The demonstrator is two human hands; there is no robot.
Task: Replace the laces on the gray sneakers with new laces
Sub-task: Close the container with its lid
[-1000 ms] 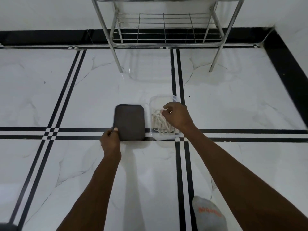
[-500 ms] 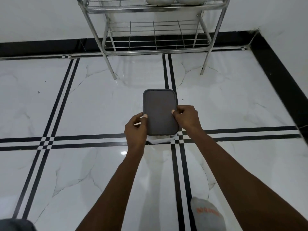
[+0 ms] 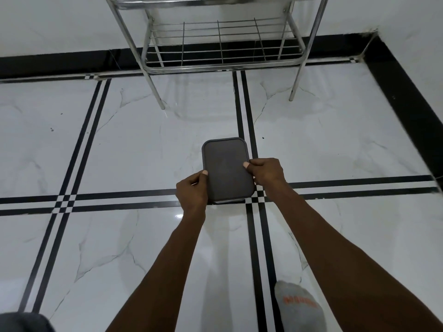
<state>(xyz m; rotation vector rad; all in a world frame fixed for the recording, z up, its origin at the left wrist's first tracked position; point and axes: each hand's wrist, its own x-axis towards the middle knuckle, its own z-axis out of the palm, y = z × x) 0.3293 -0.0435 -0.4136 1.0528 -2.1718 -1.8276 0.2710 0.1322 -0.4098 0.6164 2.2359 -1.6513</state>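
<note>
A dark grey lid lies on top of the clear plastic container on the white floor; only a sliver of the container's near edge shows below the lid. My left hand grips the lid's left edge with the thumb on top. On the lid's right edge my right hand holds on the same way. The laces inside are hidden by the lid. No sneakers are in view.
A metal wire shoe rack stands against the far wall, its legs on the floor beyond the container. A foot in a grey sock is at the bottom right. A black skirting runs along the walls.
The lid moved from the floor left of the container onto the container, covering the white laces. My right hand left the laces and took the lid's right edge.
</note>
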